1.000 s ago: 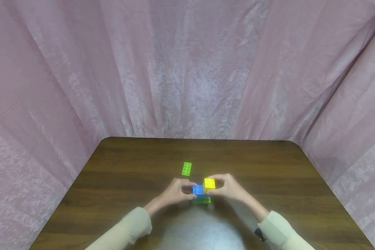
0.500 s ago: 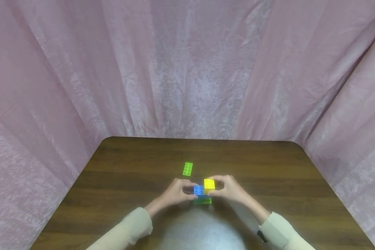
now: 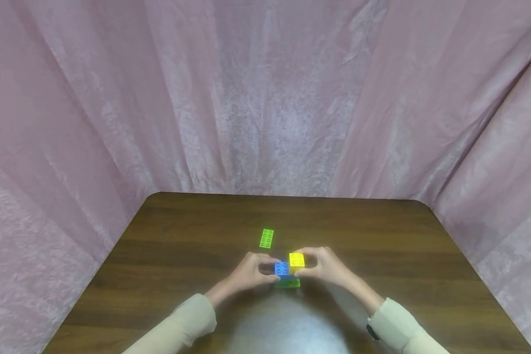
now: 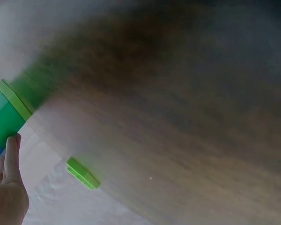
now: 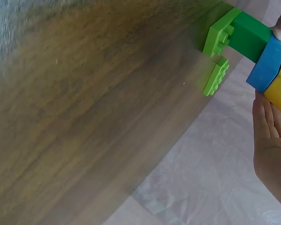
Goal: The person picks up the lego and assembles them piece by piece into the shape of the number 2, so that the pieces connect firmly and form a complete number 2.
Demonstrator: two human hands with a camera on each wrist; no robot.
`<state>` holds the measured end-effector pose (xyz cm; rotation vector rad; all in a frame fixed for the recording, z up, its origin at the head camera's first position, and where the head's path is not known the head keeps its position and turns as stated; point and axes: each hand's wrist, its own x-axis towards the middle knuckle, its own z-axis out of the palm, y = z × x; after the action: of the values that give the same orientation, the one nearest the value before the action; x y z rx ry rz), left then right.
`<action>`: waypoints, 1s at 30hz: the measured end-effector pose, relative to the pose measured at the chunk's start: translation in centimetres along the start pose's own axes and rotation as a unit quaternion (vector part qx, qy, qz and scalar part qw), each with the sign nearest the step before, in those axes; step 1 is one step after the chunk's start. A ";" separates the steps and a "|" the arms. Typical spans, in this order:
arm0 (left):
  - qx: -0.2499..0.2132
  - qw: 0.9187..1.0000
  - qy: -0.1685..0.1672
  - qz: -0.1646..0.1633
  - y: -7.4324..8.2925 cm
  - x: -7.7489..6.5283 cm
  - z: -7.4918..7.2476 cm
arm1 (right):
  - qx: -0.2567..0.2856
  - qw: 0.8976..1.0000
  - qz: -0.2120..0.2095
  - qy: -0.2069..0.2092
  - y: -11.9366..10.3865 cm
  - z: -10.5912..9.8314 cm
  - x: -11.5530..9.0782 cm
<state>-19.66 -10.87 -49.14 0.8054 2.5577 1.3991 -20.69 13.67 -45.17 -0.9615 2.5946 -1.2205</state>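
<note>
At the middle front of the head view stands a small stack of toy building bricks. A light green plate (image 5: 218, 33) forms its base, a dark green brick (image 5: 250, 36) sits on that, and a longer blue brick (image 3: 281, 268) lies across the top. A square yellow brick (image 3: 297, 260) is on the right half of the blue one. My left hand (image 3: 248, 270) pinches the blue brick's left end between thumb and fingers. From the other side, my right hand (image 3: 327, 265) grips the yellow brick, its fingertips right at the blue brick's edge in the right wrist view.
A loose light green plate (image 3: 267, 238) with studs lies on the brown wooden table (image 3: 358, 231), a little behind the stack. Pink curtains (image 3: 265, 98) hang past the table's far and side edges.
Both hands keep their hold and the bricks stay stacked. Only a slight shift of the whole head view shows.
</note>
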 end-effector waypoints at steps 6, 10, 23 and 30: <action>-0.006 1.000 0.002 0.004 -0.1 -0.1 0.0 | -0.002 1.000 -0.007 0.021 -0.1 0.4 -0.1; -0.005 1.000 0.003 0.006 0.0 -0.2 0.0 | -0.013 0.999 -0.021 0.031 0.0 0.6 0.0; -0.020 1.000 0.002 0.018 0.1 0.1 0.0 | -0.010 0.999 0.024 0.027 -0.2 0.7 0.0; -0.008 1.000 0.002 0.010 0.1 -0.2 -0.2 | 0.010 0.998 0.054 0.032 -0.4 1.2 0.0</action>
<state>-19.50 -11.12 -49.00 0.8297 2.5452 1.4263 -20.10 12.71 -45.67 -0.7801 2.6385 -1.2687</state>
